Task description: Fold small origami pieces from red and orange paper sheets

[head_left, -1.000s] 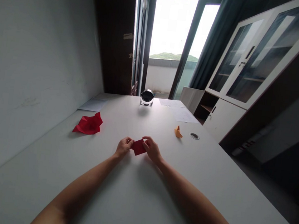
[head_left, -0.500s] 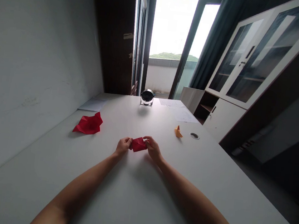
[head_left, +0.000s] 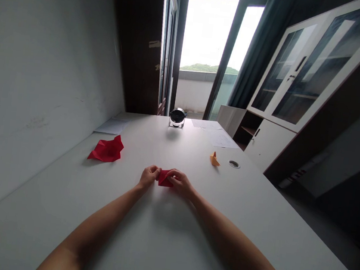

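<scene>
Between my hands is a small folded red paper (head_left: 163, 180), roughly rectangular with crease lines across its face. My left hand (head_left: 149, 176) pinches its left edge between thumb and fingers. From the right, my right hand (head_left: 180, 182) reaches over the paper, its fingers closed on the upper right part and hiding that side. Farther off to the left lies a larger red paper piece (head_left: 107, 149) with raised, folded corners. A small orange folded-paper figure (head_left: 214, 159) stands on the table to the right, beyond my right hand.
The white table (head_left: 161, 245) stretches toward the window. A round black device on a clear stand (head_left: 177, 116) is at its far end. White sheets (head_left: 221, 138) lie back right, another sheet (head_left: 112, 125) back left. A cable hole (head_left: 234, 163) is near the right edge.
My right hand has moved left from the paper's right edge onto its face, covering more of it. The red paper is turned more level and sits slightly lower.
</scene>
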`<state>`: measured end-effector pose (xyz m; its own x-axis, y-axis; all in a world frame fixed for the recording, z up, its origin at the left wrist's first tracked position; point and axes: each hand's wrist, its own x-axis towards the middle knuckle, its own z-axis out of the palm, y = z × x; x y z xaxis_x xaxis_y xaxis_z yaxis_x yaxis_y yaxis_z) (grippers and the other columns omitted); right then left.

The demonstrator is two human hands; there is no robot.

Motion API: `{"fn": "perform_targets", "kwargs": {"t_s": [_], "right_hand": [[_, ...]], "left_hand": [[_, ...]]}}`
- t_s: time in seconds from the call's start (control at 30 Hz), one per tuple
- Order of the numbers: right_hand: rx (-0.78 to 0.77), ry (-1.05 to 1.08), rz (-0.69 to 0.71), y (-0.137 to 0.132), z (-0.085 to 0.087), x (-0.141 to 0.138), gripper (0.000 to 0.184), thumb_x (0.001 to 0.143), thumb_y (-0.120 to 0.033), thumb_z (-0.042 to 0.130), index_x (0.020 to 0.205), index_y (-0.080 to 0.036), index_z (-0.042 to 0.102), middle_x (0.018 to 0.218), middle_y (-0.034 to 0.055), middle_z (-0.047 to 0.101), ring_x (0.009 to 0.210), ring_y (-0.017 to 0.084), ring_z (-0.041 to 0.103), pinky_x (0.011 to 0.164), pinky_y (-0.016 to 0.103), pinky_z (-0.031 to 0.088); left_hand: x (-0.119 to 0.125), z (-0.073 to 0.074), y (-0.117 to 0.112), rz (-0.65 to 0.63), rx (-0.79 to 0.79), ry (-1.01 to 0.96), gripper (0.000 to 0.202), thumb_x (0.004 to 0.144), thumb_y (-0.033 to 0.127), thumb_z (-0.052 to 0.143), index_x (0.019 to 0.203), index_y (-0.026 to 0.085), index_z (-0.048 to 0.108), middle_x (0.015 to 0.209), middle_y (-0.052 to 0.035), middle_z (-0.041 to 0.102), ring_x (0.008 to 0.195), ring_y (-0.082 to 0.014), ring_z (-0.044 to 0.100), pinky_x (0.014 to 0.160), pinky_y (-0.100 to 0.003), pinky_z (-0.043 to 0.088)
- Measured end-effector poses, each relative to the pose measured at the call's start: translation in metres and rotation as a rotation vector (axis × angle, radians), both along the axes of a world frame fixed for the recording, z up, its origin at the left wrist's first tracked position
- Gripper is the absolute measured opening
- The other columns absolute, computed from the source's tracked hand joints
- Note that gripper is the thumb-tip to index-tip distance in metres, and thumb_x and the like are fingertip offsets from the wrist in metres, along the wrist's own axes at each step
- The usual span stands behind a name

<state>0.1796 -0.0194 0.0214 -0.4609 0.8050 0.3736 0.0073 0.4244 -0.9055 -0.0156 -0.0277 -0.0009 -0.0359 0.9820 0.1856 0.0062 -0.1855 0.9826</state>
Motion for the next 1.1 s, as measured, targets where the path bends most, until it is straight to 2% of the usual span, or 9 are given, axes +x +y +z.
{"fn": "perform_targets", "kwargs": {"t_s": [0.27,0.37,0.47,0.57,0.63,0.77,0.97,1.03,1.1], "right_hand": [[-0.04,-0.139,-0.146,0.009,-0.013,0.002,0.028,0.082,-0.044,0.064,0.08,-0.016,0.062,0.068,0.0003,0.06,0.061,0.012,0.05,0.055,0.024,0.04],[0.001,-0.16,-0.198,0.011,-0.014,0.004,0.025,0.081,-0.042,0.064,0.08,-0.017,0.059,0.066,-0.0011,0.058,0.06,0.012,0.048,0.055,0.024,0.039],[0.02,-0.172,-0.213,0.01,-0.013,0.004,0.023,0.081,-0.04,0.064,0.08,-0.018,0.058,0.066,-0.0016,0.058,0.06,0.012,0.048,0.056,0.024,0.039],[0.042,-0.19,-0.216,0.006,-0.01,0.001,0.022,0.081,-0.039,0.064,0.079,-0.018,0.058,0.065,-0.0016,0.058,0.06,0.012,0.048,0.056,0.025,0.039],[0.073,-0.191,-0.215,0.004,-0.009,0.0,0.02,0.081,-0.037,0.064,0.08,-0.018,0.059,0.068,-0.0006,0.061,0.062,0.013,0.051,0.058,0.026,0.042],[0.109,-0.149,-0.227,0.002,-0.007,-0.002,0.016,0.081,-0.033,0.064,0.091,-0.02,0.063,0.077,0.0013,0.066,0.069,0.016,0.059,0.065,0.03,0.048],[0.04,-0.081,-0.245,0.006,-0.009,0.0,0.034,0.083,-0.032,0.062,0.116,-0.023,0.062,0.084,0.0026,0.07,0.074,0.018,0.064,0.069,0.034,0.053],[0.011,-0.054,-0.241,0.008,-0.011,0.0,0.035,0.085,-0.035,0.059,0.117,-0.022,0.062,0.084,0.0033,0.07,0.074,0.018,0.064,0.068,0.033,0.053],[-0.008,-0.032,-0.249,0.01,-0.013,0.001,0.031,0.088,-0.039,0.055,0.11,-0.021,0.066,0.083,0.0037,0.07,0.072,0.018,0.063,0.066,0.032,0.052]], "left_hand": [[0.008,0.009,-0.007,-0.071,0.034,0.066,0.038,0.084,0.051,0.06,0.079,0.014,0.065,0.07,-0.0029,0.063,0.064,-0.014,0.058,0.062,-0.024,0.047],[0.01,0.013,-0.012,-0.107,0.058,0.159,0.037,0.085,0.051,0.06,0.087,0.015,0.067,0.077,-0.0048,0.067,0.071,-0.0159,0.061,0.065,-0.025,0.048],[0.009,0.014,-0.014,-0.081,0.058,0.224,0.035,0.083,0.049,0.063,0.094,0.017,0.067,0.084,-0.0056,0.069,0.074,-0.0168,0.063,0.065,-0.025,0.048],[0.008,0.012,-0.013,-0.036,0.058,0.203,0.038,0.083,0.046,0.065,0.11,0.019,0.064,0.091,-0.0053,0.07,0.075,-0.016,0.065,0.066,-0.025,0.049],[0.007,0.01,-0.011,-0.055,0.048,0.164,0.042,0.084,0.043,0.064,0.118,0.019,0.061,0.09,-0.0053,0.07,0.075,-0.016,0.066,0.067,-0.026,0.05],[0.008,0.007,-0.008,-0.136,0.005,0.061,0.037,0.083,0.042,0.064,0.109,0.015,0.067,0.087,-0.0077,0.072,0.077,-0.018,0.067,0.069,-0.028,0.052],[0.01,0.004,-0.007,-0.132,0.009,0.017,0.031,0.082,0.036,0.066,0.105,0.015,0.069,0.088,-0.0085,0.073,0.076,-0.018,0.069,0.072,-0.031,0.055],[0.009,0.002,-0.006,-0.126,0.021,0.014,0.029,0.082,0.034,0.065,0.103,0.014,0.069,0.088,-0.0086,0.072,0.075,-0.0178,0.068,0.072,-0.031,0.055],[0.009,0.001,-0.005,-0.123,0.027,0.009,0.027,0.082,0.033,0.064,0.1,0.014,0.069,0.088,-0.0085,0.072,0.076,-0.0179,0.068,0.072,-0.03,0.054]]}}
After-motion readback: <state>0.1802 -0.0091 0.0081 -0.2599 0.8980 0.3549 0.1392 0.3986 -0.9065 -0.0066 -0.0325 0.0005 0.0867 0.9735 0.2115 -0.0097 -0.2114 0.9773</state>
